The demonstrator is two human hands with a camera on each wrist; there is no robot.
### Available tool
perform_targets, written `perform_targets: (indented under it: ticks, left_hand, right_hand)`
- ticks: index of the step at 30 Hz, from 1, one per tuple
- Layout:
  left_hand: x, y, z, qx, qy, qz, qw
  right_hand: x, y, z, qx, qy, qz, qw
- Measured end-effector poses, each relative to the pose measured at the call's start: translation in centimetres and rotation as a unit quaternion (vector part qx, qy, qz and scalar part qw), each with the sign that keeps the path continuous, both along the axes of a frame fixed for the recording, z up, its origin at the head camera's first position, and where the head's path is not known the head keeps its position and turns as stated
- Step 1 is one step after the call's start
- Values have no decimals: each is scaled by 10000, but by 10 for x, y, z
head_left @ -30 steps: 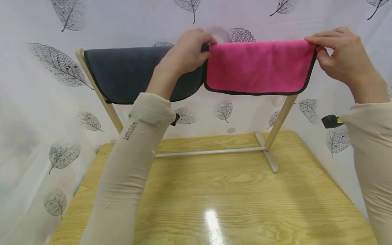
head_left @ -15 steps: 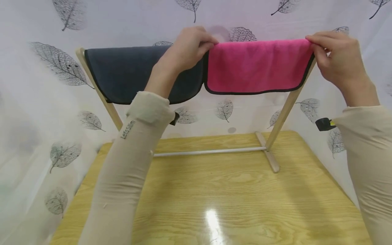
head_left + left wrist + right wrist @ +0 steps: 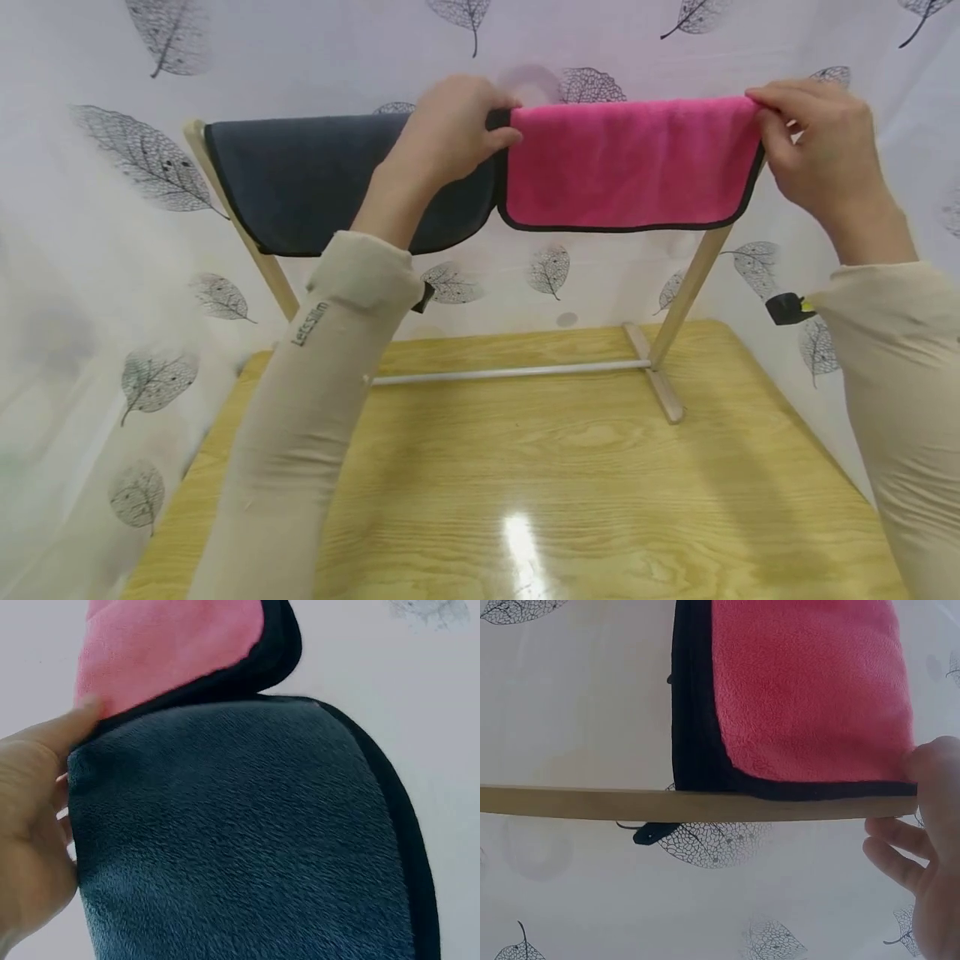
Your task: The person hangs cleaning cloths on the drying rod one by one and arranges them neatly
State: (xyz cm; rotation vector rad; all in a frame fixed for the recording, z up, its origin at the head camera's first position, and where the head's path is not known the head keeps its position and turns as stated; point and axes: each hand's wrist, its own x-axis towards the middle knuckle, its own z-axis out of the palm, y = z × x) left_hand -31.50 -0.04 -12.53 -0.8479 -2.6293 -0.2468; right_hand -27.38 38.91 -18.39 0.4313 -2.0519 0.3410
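A pink towel [image 3: 630,167] with black edging hangs folded over the top of a wooden rack, on its right half. Beside it on the left hangs a dark grey towel [image 3: 315,183], their edges meeting. My left hand [image 3: 450,129] holds the pink towel's upper left corner, thumb in front and a finger over the top. In the left wrist view, the thumb [image 3: 90,709] lies on the pink cloth by its black edge. My right hand [image 3: 825,154] pinches the upper right corner, close to the rack's end. The top bar is hidden under the towels.
The rack's right post [image 3: 690,292] stands on a wooden foot [image 3: 660,392] on the wood-grain table [image 3: 570,475]. A white rod [image 3: 517,372] runs low across the rack. Behind hangs a pale leaf-print curtain [image 3: 547,275].
My right hand and the pink towel's right edge have shifted slightly left. The left thumb and finger came together at the corner, then spread again, with the hand a little lower.
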Motion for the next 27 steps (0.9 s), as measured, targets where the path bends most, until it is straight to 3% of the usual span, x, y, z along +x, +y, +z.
perform_targets:
  ticks: [5, 10, 13, 20, 27]
  left_hand:
    - [11, -18, -6, 269, 911, 236, 9952]
    - [27, -48, -21, 581, 1484, -11, 9872]
    - [38, -68, -34, 476, 1488, -91, 9877]
    - [66, -107, -68, 170, 1377, -16, 9903]
    - [87, -140, -102, -129, 1106, 224, 9935]
  right_hand:
    - [10, -5, -3, -306, -825, -55, 9961]
    - [23, -4, -8, -217, -1572, -91, 9873]
    - [32, -1, -15, -16, -1691, -29, 9856]
    - [48, 6, -39, 402, -1489, 511, 9867]
    - [64, 6, -63, 660, -2065, 256, 9759]
